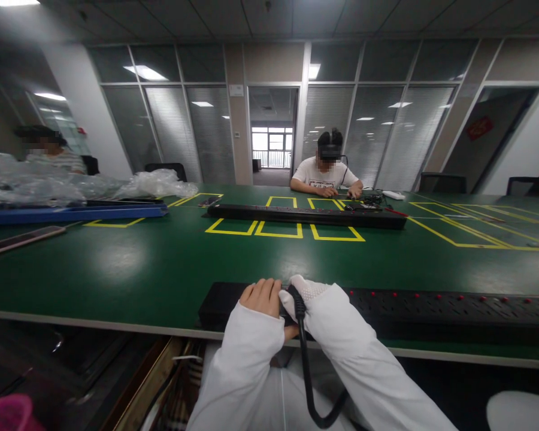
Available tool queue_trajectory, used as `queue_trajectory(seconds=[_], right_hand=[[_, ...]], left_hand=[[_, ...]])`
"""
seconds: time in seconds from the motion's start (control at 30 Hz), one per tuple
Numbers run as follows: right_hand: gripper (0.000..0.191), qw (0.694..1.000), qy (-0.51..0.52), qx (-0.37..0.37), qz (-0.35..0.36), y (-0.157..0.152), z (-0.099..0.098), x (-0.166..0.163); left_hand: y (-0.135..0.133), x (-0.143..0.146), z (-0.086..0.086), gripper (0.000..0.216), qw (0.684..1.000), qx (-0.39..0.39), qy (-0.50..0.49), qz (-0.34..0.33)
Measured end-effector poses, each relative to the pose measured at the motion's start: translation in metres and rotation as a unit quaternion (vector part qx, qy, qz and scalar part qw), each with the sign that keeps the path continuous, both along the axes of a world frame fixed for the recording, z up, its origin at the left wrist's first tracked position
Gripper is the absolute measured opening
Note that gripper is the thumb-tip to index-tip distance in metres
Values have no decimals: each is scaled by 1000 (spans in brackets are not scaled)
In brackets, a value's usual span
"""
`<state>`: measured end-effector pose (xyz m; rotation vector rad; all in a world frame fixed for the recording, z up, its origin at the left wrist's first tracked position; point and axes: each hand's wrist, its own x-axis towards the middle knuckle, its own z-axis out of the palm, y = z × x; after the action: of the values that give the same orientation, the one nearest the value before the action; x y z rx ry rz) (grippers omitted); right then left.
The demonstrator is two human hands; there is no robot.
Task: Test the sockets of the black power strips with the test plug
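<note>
A long black power strip lies along the near edge of the green table, with a row of red dots and dark socket slots on its top. Bare-fingered, my left hand wraps over the strip near its left end, thumb on the near side. Just beside it, my right hand, in a white glove with grip dots, closes around the black plug of a thick cable. The plug is against the strip's top; its tip is hidden by my hands. From there the black cable loops down over my lap.
Farther back, another black power strip lies across yellow tape outlines. A co-worker sits opposite, hands near dark cables. At left are clear plastic bags, a blue tray and a second person. A pink bin stands lower left.
</note>
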<state>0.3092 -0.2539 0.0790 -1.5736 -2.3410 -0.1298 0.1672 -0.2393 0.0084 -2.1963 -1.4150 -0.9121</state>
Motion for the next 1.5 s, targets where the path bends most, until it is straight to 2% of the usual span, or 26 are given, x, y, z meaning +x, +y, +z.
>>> queue_trajectory(seconds=[0.17,0.4,0.6,1.03,1.2,1.4,1.5], right_hand=[[38,1000,17,-11,11,5,1,4],[46,1000,3,-4,0,2,-3,0],[36,999,30,-9,18,4,-3,4],[30,992,92,-50,71,20,-8,12],[31,996,72,4,61,16,-14,12],[38,993,99,-65,20,17,-1,11],[32,994,98,-46,15,15,1,11]], left_hand=[[0,0,-1,76,1000,14,-2,1],[0,1,1,73,1000,-7,-6,3],[0,3,1,75,1000,-6,-10,7],[2,0,-6,80,1000,-3,-16,0],[0,0,-1,78,1000,-14,-8,-5],[0,3,-2,79,1000,-12,-24,3],[0,4,-4,84,1000,-5,-24,3]])
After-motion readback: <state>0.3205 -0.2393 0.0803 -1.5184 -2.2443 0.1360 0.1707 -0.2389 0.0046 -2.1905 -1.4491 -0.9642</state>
